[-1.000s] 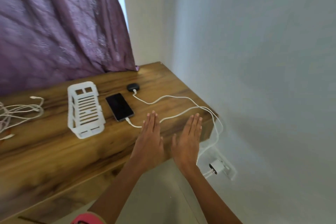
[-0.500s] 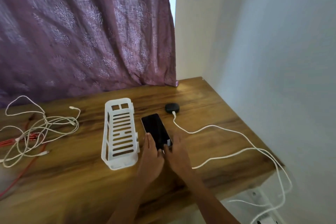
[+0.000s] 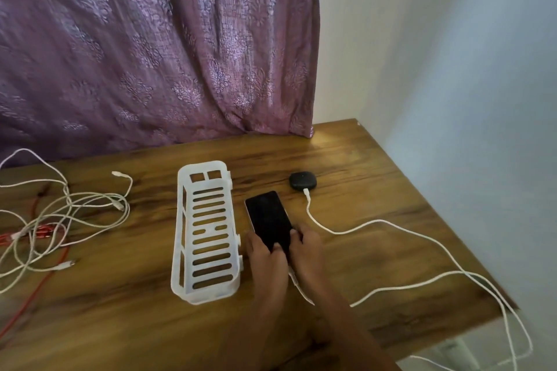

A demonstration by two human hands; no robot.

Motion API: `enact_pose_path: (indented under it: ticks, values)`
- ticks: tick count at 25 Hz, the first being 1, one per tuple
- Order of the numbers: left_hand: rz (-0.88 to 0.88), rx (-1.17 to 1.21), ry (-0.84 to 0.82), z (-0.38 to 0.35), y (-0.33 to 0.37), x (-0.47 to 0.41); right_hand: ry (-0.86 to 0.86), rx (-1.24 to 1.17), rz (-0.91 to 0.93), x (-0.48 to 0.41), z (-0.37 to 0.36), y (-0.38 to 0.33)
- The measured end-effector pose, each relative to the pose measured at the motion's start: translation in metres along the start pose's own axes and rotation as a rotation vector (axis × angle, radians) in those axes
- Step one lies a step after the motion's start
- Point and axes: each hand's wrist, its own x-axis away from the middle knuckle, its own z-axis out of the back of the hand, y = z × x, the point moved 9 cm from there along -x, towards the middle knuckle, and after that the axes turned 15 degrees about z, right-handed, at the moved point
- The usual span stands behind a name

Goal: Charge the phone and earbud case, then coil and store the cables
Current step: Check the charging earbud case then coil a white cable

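The wooden surface (image 3: 376, 178) ends on the right beside the wall (image 3: 482, 99). The bare wood there is crossed by a white cable (image 3: 308, 206) from the earbud case (image 3: 303, 180). The phone (image 3: 266, 215), dark screen up, lies just beside the white basket (image 3: 208, 229), with its long axis pointing away and slightly left. The left hand (image 3: 265, 256) and the right hand (image 3: 306, 248) grip its near end with curled fingers.

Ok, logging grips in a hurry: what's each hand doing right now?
Left hand: grips the phone at its near end.
Right hand: grips that same end.
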Motion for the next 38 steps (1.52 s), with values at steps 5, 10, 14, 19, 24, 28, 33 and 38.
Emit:
enact_pose_path:
  ticks: [5, 10, 14, 19, 24, 28, 33, 38]
  values:
    - [-0.024, 0.187, -0.022, 0.005, 0.004, 0.01, -0.014, -0.235, -0.191, 0.003, 0.005, -0.003]
    - [-0.041, 0.342, 0.032, 0.024, 0.02, 0.035, -0.043, -0.384, -0.133, 0.004, 0.027, -0.034]
    - [-0.169, 0.547, 0.006, 0.048, 0.056, 0.041, -0.037, -0.625, -0.15, -0.005, 0.052, -0.066]
    - [-0.344, 0.615, -0.163, 0.064, 0.122, 0.056, -0.022, -0.723, 0.02, -0.036, 0.075, -0.119]
    - [-0.451, 0.622, -0.266, 0.081, 0.176, 0.073, 0.052, -0.753, 0.109, -0.06, 0.087, -0.16]
    - [-0.505, 0.701, -0.331, 0.095, 0.207, 0.078, 0.039, -0.84, 0.201, -0.069, 0.099, -0.196]
    - [-0.592, 0.772, -0.433, 0.109, 0.235, 0.094, 0.014, -0.897, 0.326, -0.077, 0.111, -0.228]
    - [-0.652, 0.795, -0.463, 0.116, 0.244, 0.109, -0.018, -0.928, 0.399, -0.071, 0.118, -0.244]
